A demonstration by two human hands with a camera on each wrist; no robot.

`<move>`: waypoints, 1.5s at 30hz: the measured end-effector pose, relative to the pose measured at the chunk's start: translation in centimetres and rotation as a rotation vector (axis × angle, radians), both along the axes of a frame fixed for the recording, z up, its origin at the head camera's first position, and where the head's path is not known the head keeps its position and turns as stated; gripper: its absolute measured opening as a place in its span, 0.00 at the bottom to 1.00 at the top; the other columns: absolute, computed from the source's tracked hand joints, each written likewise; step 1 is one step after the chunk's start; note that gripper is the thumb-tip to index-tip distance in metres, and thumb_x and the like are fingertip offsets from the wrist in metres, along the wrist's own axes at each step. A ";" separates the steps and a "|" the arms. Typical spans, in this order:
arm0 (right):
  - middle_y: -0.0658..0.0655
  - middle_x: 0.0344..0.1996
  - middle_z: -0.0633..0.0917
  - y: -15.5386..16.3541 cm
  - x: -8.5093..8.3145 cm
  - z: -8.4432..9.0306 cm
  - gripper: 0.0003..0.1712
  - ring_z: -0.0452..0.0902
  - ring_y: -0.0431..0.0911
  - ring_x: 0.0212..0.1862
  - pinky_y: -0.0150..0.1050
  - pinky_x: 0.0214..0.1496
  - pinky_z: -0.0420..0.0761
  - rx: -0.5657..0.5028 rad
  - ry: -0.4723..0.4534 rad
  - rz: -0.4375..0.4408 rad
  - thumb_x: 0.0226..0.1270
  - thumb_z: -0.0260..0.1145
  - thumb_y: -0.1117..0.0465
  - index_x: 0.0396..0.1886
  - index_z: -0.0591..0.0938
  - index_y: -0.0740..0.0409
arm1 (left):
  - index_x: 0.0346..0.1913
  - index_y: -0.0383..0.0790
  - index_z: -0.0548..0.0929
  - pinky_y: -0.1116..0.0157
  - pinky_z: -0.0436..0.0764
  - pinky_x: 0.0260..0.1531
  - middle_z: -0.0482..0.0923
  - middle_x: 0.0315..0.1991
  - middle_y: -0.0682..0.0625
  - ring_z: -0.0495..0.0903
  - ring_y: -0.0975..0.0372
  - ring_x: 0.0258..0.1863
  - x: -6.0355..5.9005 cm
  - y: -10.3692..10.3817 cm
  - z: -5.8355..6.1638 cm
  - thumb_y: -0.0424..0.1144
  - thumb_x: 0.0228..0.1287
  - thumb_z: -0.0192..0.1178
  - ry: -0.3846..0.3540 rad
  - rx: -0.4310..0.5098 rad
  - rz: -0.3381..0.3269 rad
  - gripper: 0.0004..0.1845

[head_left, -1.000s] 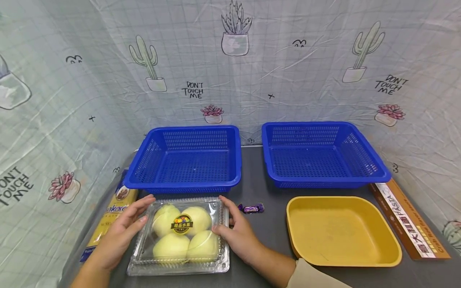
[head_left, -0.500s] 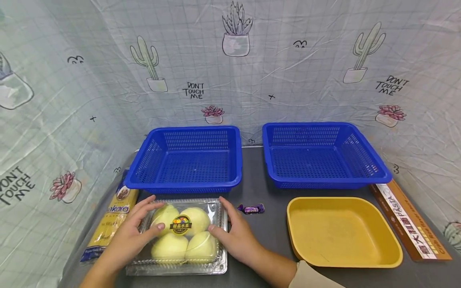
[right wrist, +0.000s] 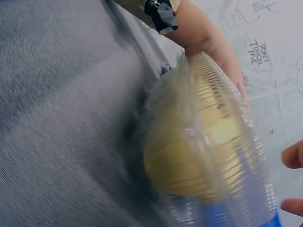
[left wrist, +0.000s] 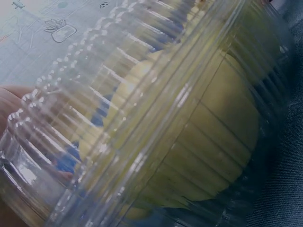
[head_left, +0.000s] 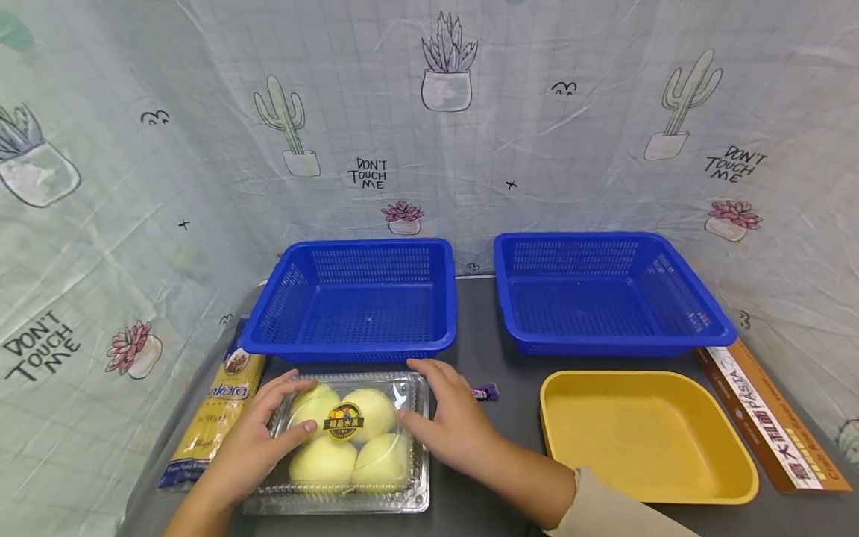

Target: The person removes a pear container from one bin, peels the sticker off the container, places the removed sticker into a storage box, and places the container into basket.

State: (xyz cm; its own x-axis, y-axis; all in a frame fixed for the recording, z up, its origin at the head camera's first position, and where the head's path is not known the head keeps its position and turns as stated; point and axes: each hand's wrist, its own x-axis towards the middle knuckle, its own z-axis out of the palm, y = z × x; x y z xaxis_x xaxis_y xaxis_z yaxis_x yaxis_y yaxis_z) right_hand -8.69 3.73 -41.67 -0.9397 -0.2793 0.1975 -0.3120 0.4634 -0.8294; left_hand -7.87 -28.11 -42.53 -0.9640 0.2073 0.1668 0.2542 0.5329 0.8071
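A clear plastic clamshell box [head_left: 345, 496] lies at the front left in the head view, with several round, pale yellow-green fruits [head_left: 322, 461] inside and a black label on its lid. My left hand [head_left: 265, 432] rests along its left side, fingers extended toward the back corner and thumb over the lid. On the other side, my right hand [head_left: 452, 414] spreads at the right edge, index finger and thumb reaching over the lid. In the right wrist view, the right hand's fingers [right wrist: 294, 156] stand apart from the box.
Two blue baskets [head_left: 349, 347] [head_left: 624, 340] stand at the back. A yellow tub [head_left: 651, 440] sits front right, beside a brown pasta box [head_left: 772, 425]. A yellow pasta bag [head_left: 218, 410] lies left of the clamshell. A purple-wrapped candy [head_left: 487, 391] is partly hidden behind my right hand.
My left hand has moved right, its thumb further over the lid. My right hand has shifted slightly up and right, now covering part of the candy. The head view has tilted slightly.
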 end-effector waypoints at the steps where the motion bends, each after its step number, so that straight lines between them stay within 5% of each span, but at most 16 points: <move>1: 0.64 0.72 0.76 0.1 -0.1 0.3 0.36 0.70 0.63 0.71 0.67 0.67 0.73 0.026 0.016 -0.001 0.66 0.74 0.53 0.73 0.79 0.55 | 0.68 0.44 0.80 0.24 0.56 0.66 0.63 0.79 0.36 0.57 0.35 0.78 -0.1 0.1 0.0 0.37 0.68 0.75 -0.003 -0.003 0.003 0.27; 11: 0.51 0.61 0.83 -1.6 -0.4 3.5 0.21 0.75 0.51 0.60 0.53 0.61 0.77 0.485 0.218 0.094 0.69 0.73 0.45 0.58 0.90 0.44 | 0.69 0.44 0.80 0.23 0.56 0.66 0.60 0.80 0.35 0.56 0.34 0.78 -0.5 0.3 0.1 0.37 0.67 0.75 -0.023 -0.015 0.003 0.28; 15: 0.46 0.57 0.83 -2.7 -0.5 4.7 0.22 0.73 0.46 0.52 0.42 0.51 0.75 0.678 0.236 0.143 0.70 0.72 0.40 0.58 0.90 0.41 | 0.69 0.44 0.79 0.23 0.56 0.66 0.59 0.80 0.35 0.55 0.34 0.79 -0.4 0.3 -0.2 0.37 0.67 0.75 -0.036 -0.007 0.000 0.29; 21: 0.45 0.52 0.81 -4.4 -0.9 5.7 0.24 0.71 0.44 0.47 0.40 0.45 0.71 0.813 0.209 0.204 0.69 0.71 0.36 0.58 0.89 0.40 | 0.69 0.44 0.79 0.24 0.56 0.66 0.59 0.80 0.36 0.55 0.35 0.79 -0.4 0.1 0.0 0.37 0.67 0.75 -0.023 -0.004 0.005 0.29; 30: 0.44 0.51 0.82 -5.4 -1.3 6.1 0.21 0.72 0.44 0.48 0.40 0.47 0.72 0.859 0.216 0.240 0.66 0.74 0.34 0.52 0.91 0.37 | 0.68 0.46 0.80 0.24 0.59 0.65 0.61 0.80 0.37 0.58 0.35 0.78 -0.4 0.3 -0.1 0.39 0.66 0.76 -0.023 -0.038 0.015 0.29; 39: 0.41 0.53 0.82 -5.3 -2.1 5.4 0.15 0.70 0.40 0.51 0.38 0.51 0.71 0.699 0.162 0.287 0.62 0.80 0.41 0.47 0.91 0.34 | 0.70 0.48 0.79 0.23 0.59 0.64 0.59 0.81 0.37 0.57 0.35 0.79 -0.5 0.3 0.0 0.41 0.69 0.74 -0.053 -0.060 0.010 0.29; 45: 0.40 0.55 0.82 -5.5 -2.7 4.3 0.11 0.72 0.40 0.58 0.40 0.62 0.73 0.611 0.231 0.303 0.59 0.83 0.49 0.40 0.92 0.33 | 0.69 0.46 0.79 0.24 0.60 0.64 0.59 0.81 0.36 0.56 0.34 0.79 -0.3 0.3 -0.1 0.40 0.69 0.74 -0.045 -0.045 0.009 0.28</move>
State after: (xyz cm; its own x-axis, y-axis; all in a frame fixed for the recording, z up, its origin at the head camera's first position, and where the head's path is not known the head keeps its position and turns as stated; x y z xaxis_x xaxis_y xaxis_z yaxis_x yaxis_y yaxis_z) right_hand -11.38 -1.82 -37.34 -0.7562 -0.6455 0.1069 -0.6369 0.6887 -0.3464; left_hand -8.15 -27.78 -42.64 -0.9721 0.2051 0.1138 0.2132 0.5707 0.7930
